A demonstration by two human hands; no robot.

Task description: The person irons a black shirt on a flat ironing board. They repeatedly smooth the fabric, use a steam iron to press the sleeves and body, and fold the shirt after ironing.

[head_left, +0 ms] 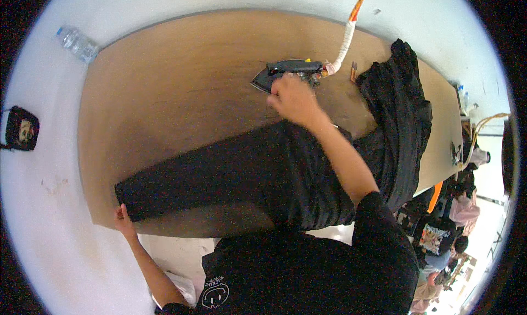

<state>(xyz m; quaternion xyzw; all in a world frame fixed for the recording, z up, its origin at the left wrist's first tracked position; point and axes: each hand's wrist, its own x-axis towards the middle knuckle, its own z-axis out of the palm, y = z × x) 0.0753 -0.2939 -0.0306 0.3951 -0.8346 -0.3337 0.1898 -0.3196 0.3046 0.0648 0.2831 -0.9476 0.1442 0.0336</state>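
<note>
A black cloth garment (203,172) lies across the brown table, its flat, tapering part shaped like a trouser leg and stretching to the left. My left hand (124,220) pinches the corner of its straight left end, near the table's front left edge. An iron (261,82) with a black handle rests on the board beyond the cloth, its tip pointing left. Just in front of the iron is my right hand (296,98), slightly blurred, fingers curled in with nothing visible in them. The iron's handle shows whole behind it, so my fingers are not wrapped around it.
Bunched black cloth (398,101) heaps up at the right of the table (181,57). A wrapped white and orange cord (345,46) rises from the iron. A small orange-brown tool (353,71) lies nearby. A plastic bottle (79,45) is beyond the far left corner. People (439,238) sit at right.
</note>
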